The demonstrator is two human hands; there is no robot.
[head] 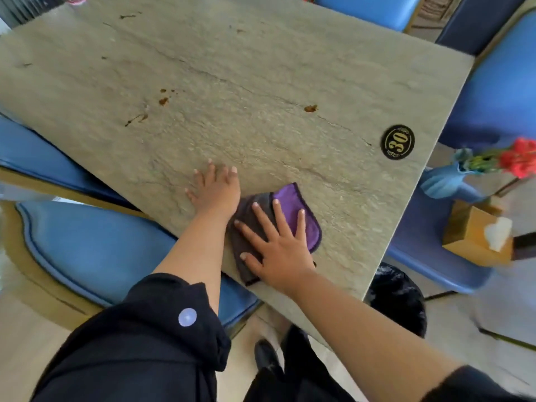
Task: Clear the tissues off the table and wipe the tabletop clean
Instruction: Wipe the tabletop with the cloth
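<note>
Right hand: fingers spread, flat on purple cloth
Cloth: near edge of table
Left hand: fingers spread, flat on tabletop just left of cloth
Stains: brown spots farther out
Tissue box: right, off table

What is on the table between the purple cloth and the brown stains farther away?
In the head view, only bare tabletop lies between the cloth and the brown stains; the left hand rests flat beside the cloth.
</note>
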